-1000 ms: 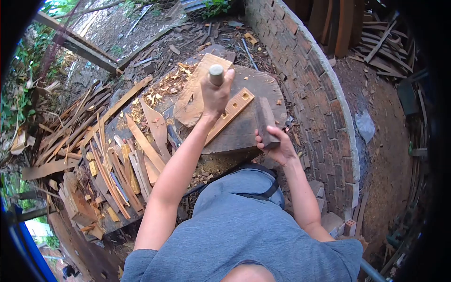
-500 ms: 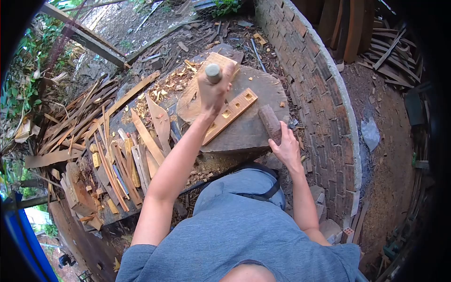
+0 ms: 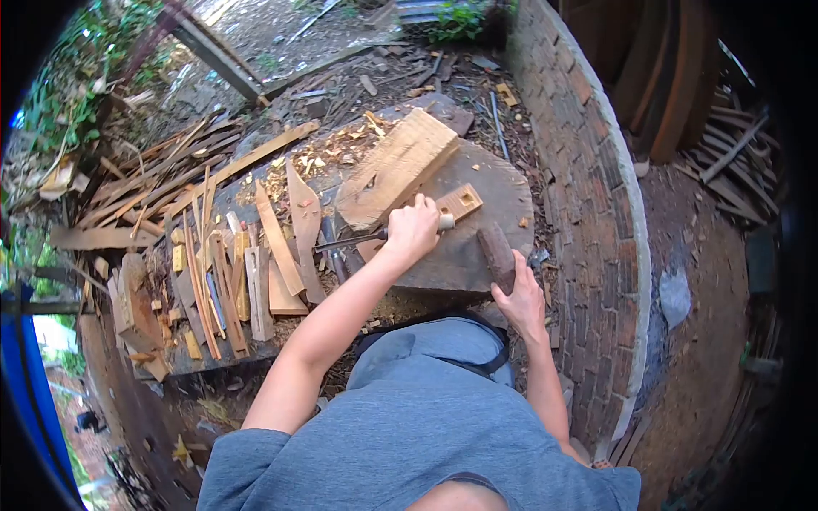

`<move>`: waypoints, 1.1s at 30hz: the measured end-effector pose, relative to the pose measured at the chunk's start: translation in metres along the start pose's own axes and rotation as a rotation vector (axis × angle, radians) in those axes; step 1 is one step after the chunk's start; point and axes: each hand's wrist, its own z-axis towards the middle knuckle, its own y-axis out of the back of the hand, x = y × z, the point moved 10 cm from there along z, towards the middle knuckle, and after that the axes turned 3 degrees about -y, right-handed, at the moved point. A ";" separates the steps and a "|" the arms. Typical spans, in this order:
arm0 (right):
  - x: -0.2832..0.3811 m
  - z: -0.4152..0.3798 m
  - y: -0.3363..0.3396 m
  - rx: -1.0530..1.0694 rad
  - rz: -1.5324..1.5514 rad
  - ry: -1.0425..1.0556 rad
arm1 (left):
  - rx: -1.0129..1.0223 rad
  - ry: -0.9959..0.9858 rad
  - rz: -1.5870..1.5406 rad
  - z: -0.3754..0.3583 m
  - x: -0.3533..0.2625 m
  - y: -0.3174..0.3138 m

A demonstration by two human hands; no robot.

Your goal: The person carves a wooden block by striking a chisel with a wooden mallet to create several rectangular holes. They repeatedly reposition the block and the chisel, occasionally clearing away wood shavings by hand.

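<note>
Your left hand (image 3: pixel 412 228) is shut round the wooden handle (image 3: pixel 446 222) of a slim, likely stiff chisel (image 3: pixel 348 242), safest held there, while your right hand (image 3: pixel 522 304) half curls round the near end of a dark, probably heavy block (image 3: pixel 494 252) by the stump's (image 3: pixel 503 183) right side.

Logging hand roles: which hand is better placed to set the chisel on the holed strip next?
Probably the left hand: it grips the chisel over the strip, while the right hand holds the dark block.
</note>
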 end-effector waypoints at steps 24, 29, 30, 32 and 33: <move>0.000 0.003 0.003 0.035 0.131 0.027 | 0.370 0.344 -0.052 0.095 0.120 0.036; -0.004 0.007 0.001 0.044 0.090 -0.020 | 0.325 0.351 -0.003 0.093 0.119 0.026; -0.005 0.007 0.001 0.046 0.079 -0.044 | 0.308 0.349 0.001 0.093 0.119 0.021; -0.004 0.007 -0.002 0.051 0.065 -0.033 | 0.319 0.178 -0.025 0.088 0.088 0.027; -0.003 0.008 -0.001 0.039 0.084 -0.002 | 0.338 0.156 -0.013 0.086 0.081 0.018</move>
